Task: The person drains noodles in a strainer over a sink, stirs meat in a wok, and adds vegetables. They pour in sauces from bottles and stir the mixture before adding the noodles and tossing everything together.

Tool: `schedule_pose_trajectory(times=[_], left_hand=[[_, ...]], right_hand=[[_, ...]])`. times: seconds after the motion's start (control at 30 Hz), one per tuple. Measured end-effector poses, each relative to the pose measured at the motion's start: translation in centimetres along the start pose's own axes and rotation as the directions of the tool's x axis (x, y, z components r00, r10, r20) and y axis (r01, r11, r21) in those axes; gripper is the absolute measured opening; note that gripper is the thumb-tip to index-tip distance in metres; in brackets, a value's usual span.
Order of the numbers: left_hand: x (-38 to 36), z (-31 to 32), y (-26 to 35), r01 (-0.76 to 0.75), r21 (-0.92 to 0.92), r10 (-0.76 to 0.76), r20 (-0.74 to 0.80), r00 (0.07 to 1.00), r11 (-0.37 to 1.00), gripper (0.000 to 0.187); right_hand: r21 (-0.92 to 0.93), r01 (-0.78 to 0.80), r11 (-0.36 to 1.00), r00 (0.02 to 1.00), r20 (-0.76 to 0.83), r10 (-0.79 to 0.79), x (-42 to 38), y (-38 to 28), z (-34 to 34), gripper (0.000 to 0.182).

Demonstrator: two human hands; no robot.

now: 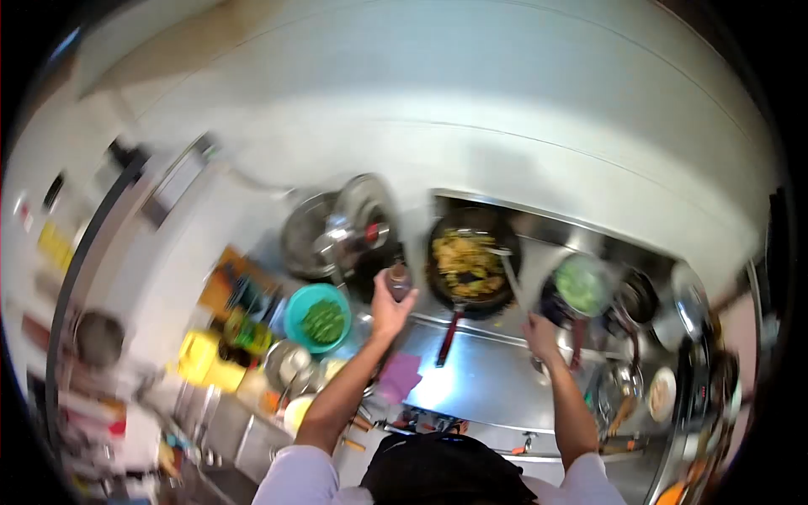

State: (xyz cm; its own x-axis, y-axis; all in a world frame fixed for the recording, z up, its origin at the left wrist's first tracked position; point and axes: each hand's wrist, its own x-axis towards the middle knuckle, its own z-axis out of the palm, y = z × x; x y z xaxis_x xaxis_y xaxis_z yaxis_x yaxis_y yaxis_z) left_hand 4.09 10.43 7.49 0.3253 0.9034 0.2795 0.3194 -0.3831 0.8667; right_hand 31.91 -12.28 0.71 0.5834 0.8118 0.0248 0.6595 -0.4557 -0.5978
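Observation:
My left hand (392, 307) is wrapped round a small dark bottle (397, 280), left of a black frying pan (481, 310) on the stove. Yellowish food pieces (463, 263) fill the middle of the pan, whose red handle (449, 337) points toward me. My right hand (540, 337) grips a long metal spatula (511, 276), its head resting at the right side of the food. Right of it, a pot of green food (581, 284) stands on another burner.
A teal bowl of chopped greens (323, 321) stands at the left, near a large pot (308, 236) and a glass lid (367, 210). A purple cloth (399, 376) lies on the counter's front part. More pans and plates (662, 394) crowd the right.

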Motion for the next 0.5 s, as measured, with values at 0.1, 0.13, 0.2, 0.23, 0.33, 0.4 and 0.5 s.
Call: schedule_pose_trajectory(times=[0.1,0.13,0.2,0.23,0.33,0.4,0.5], left_hand=[[-4.5,-7.4,-1.3,0.023,-0.110,-0.051,-0.263,0.964,0.994,0.071],[-6.0,-10.2,-0.4,0.029,-0.155,-0.081,-0.341,0.937,0.987,0.072],[-9.0,-16.9,-1.2,0.085,-0.157,-0.153,-0.499,0.853,0.984,0.076],[-10.5,-20.6,-1.8,0.170,-0.041,-0.162,-0.583,0.796,0.985,0.075],[-13.4,-29.3,-2.3,0.174,0.040,-0.079,-0.780,0.621,0.984,0.067],[-15.4,-34.0,-7.5,0.222,0.089,-0.052,-0.828,0.559,0.971,0.063],[-17.3,-37.7,-17.6,0.335,0.089,-0.087,-0.875,0.477,0.938,0.065]], right_hand=[[-0.051,0.056,0.997,0.998,-0.001,-0.056,1.4,-2.0,2.8,0.031],[-0.145,0.049,0.988,0.997,0.062,-0.040,2.2,-0.9,5.0,0.036],[0.108,-0.097,0.989,0.974,0.215,0.072,1.4,-2.5,6.2,0.040],[0.082,-0.130,0.988,0.953,0.284,0.102,0.7,-4.1,5.6,0.047],[-0.043,-0.058,0.997,0.945,0.321,0.069,0.3,-2.2,6.9,0.054],[-0.132,0.041,0.990,0.956,0.293,-0.001,0.5,0.3,8.3,0.054],[-0.169,0.023,0.985,0.995,0.098,-0.007,0.3,0.7,8.5,0.052]])
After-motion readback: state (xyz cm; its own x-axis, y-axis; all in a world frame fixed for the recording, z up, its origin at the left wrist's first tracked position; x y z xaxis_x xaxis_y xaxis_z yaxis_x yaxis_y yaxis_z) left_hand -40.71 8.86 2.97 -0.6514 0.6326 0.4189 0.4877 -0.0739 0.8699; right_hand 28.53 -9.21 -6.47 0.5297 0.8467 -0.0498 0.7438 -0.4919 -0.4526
